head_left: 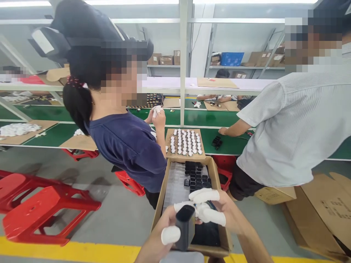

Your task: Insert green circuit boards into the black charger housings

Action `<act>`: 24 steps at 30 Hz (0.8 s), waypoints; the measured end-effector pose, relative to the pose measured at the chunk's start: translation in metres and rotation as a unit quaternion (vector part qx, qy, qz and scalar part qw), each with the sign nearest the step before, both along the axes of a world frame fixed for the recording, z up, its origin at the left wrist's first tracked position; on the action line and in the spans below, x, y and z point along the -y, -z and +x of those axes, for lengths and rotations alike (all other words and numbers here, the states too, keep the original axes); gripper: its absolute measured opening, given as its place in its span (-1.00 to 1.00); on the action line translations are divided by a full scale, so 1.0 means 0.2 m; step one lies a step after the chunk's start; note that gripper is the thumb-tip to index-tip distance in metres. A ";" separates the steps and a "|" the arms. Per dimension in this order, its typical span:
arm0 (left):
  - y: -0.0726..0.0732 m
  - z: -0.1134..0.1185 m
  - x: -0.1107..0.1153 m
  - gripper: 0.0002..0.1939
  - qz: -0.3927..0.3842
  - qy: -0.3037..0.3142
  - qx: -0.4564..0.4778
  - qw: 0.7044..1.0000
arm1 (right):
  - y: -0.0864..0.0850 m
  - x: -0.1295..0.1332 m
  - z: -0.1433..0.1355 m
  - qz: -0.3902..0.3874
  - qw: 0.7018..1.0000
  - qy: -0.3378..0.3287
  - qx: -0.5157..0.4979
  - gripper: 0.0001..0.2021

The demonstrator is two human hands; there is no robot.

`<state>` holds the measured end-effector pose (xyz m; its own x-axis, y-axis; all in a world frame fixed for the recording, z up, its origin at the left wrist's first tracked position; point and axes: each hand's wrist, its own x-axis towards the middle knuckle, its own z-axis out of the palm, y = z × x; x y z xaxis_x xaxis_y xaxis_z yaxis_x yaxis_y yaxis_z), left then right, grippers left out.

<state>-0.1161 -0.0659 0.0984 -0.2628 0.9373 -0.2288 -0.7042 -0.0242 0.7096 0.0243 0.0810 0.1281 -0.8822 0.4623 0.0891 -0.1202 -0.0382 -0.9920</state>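
Lower centre: left hand [161, 233] grips black shell [184, 228], right hand [225, 209] pinches a small piece [201, 212]. Shell looks light, stiff, slick; hold its side walls

No txt legible, print on R carton [326, 208] too blurry

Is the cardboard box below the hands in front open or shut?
Open: the cardboard box has no lid over its top, and black pieces and clear plastic show inside.
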 end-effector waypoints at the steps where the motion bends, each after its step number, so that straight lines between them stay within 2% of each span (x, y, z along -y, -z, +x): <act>1: -0.01 -0.01 -0.01 -0.50 -0.004 0.004 -0.017 1.000 | 0.00 -0.01 0.00 -0.026 1.000 -0.008 0.003 -0.77; 3: -0.02 -0.02 -0.03 -0.46 -0.007 0.019 -0.031 0.999 | 0.02 -0.03 -0.01 -0.086 0.996 0.002 0.013 -0.77; 7: 0.00 0.03 -0.10 -0.53 -0.042 0.044 0.057 0.997 | 0.11 -0.05 -0.04 -0.150 0.986 0.077 0.006 -0.78; 9: 0.00 0.09 -0.15 -0.55 -0.045 0.018 0.105 0.993 | 0.13 -0.08 -0.05 -0.183 0.978 0.103 0.003 -0.75; 11: 0.00 0.15 -0.21 -0.57 -0.012 -0.021 0.153 0.988 | 0.13 -0.12 -0.04 -0.186 0.976 0.117 0.011 -0.73; 13: -0.01 0.21 -0.27 -0.59 0.030 -0.046 0.185 0.981 | 0.13 -0.16 -0.03 -0.166 0.980 0.112 0.016 -0.73; 16: -0.02 0.27 -0.31 -0.57 0.065 -0.056 0.163 0.983 | 0.16 -0.23 -0.01 -0.161 0.982 0.097 -0.011 -0.76; 21: -0.03 0.37 -0.36 -0.58 -0.002 -0.079 0.146 0.986 | 0.32 -0.31 0.04 -0.150 0.985 0.057 -0.062 -0.76; 24: -0.08 0.45 -0.40 -0.64 -0.026 -0.116 0.152 0.981 | 0.36 -0.36 0.09 -0.140 0.988 0.031 -0.062 -0.78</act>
<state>-0.0257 0.0145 0.1138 -0.3807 0.8452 -0.3752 -0.8629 -0.1788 0.4728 0.0421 0.1532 0.0555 -0.8414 0.5377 0.0546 -0.2502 -0.2979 -0.9212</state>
